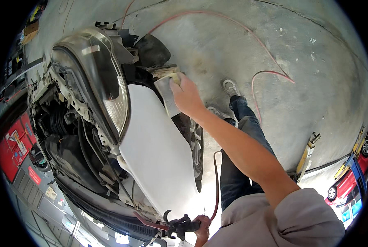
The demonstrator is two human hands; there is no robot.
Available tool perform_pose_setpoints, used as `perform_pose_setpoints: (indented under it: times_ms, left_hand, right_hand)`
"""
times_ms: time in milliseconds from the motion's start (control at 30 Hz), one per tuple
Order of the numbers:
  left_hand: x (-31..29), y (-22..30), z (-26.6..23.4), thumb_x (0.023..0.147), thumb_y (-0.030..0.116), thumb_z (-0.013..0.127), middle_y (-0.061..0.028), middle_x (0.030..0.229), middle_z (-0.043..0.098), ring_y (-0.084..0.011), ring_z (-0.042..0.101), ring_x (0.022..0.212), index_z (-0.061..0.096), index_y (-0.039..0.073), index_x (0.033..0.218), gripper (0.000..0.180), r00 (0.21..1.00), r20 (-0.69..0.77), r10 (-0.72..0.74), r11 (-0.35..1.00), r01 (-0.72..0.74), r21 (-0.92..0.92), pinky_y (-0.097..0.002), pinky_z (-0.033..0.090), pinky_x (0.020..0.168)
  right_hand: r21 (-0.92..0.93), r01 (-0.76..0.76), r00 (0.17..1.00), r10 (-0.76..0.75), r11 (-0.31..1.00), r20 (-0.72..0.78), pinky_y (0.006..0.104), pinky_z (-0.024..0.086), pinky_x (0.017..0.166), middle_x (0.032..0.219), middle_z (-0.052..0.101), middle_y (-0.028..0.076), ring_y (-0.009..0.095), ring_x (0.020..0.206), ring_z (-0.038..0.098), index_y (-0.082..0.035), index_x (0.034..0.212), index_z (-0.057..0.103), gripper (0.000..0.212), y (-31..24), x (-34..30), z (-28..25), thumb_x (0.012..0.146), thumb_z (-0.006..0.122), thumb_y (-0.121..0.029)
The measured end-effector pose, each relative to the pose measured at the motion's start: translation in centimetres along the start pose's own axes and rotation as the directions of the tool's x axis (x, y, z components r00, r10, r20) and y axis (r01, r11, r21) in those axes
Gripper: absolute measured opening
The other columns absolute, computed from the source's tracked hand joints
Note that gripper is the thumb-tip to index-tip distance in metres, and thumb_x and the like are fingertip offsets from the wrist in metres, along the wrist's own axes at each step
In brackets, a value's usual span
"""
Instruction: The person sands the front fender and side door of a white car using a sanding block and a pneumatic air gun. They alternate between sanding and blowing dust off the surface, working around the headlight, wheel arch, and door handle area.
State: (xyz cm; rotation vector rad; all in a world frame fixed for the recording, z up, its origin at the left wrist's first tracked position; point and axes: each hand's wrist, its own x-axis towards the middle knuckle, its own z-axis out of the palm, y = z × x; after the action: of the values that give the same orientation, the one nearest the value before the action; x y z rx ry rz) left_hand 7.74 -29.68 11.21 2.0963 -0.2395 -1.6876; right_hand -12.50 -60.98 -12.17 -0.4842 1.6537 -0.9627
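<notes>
My right hand [188, 95] reaches over the front wheel arch, closed on a thin flat grey sheet with yellowish edges [168, 99]. The sheet overlaps the front edge of a car's white fender [157, 144]; whether it touches, I cannot tell. Low in the view, my left hand [203, 229] is wrapped round a black tool with curved hook-like parts [181, 225]. A reddish-brown hose [217, 177] rises beside that hand. The clear headlight [114, 103] lies left of the fender, and part of the wheel [196, 142] shows below the sheet.
The engine bay [74, 152] lies exposed on the left, with its front bumper off. A red hose [250, 31] loops over the concrete floor [315, 74]. A yellow lift arm [307, 156] and a red car [350, 183] are at right. A red cabinet [16, 144] stands far left.
</notes>
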Motion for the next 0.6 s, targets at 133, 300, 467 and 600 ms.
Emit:
perform_pose_setpoints:
  times_ms: [133,300,467,600]
  left_hand:
    - [0.0,-0.6,0.9,0.075,-0.004,0.06,-0.0017,0.053,0.04,-0.0121,0.035,0.045,0.04,0.009,0.06,0.029,0.996,-0.075,-0.039,0.997,0.043,0.06,-0.0279,0.027,0.044]
    - [-0.1,-1.1,1.8,0.076,-0.005,0.06,-0.0014,0.051,0.04,-0.0115,0.033,0.044,0.04,0.009,0.059,0.029,0.998,-0.051,-0.032,0.997,0.036,0.07,-0.0278,0.026,0.044]
    - [0.4,-1.2,2.4,0.076,-0.005,0.06,-0.002,0.052,0.041,-0.0115,0.035,0.044,0.042,0.007,0.059,0.027,0.999,-0.041,-0.013,0.996,0.017,0.088,-0.028,0.026,0.043]
    - [0.2,-1.2,2.8,0.075,-0.005,0.06,-0.0025,0.052,0.042,-0.0115,0.036,0.044,0.044,0.006,0.06,0.025,1.0,-0.025,0.01,0.996,-0.008,0.09,-0.0281,0.026,0.043]
  right_hand:
    - [0.19,0.039,0.983,-0.071,0.981,0.166,0.0384,0.046,0.078,0.087,0.062,0.018,0.033,0.086,0.06,0.003,0.104,0.06,0.047,0.4,1.0,1.8,0.083,0.066,-0.038]
    - [0.362,0.17,0.984,-0.14,0.917,-0.11,0.0372,0.045,0.076,0.087,0.06,0.013,0.03,0.083,0.059,-0.001,0.089,0.064,0.028,1.0,1.3,5.2,0.08,0.073,-0.026]
    - [0.413,0.103,0.99,-0.054,0.905,-0.13,0.0375,0.044,0.07,0.082,0.057,0.012,0.03,0.078,0.056,-0.001,0.082,0.063,0.021,0.1,1.4,6.1,0.081,0.071,-0.02]
    - [0.36,0.185,0.976,-0.129,0.915,-0.176,0.0376,0.043,0.068,0.079,0.056,0.011,0.029,0.075,0.056,0.0,0.079,0.061,0.02,-0.9,1.7,6.0,0.081,0.071,-0.017]
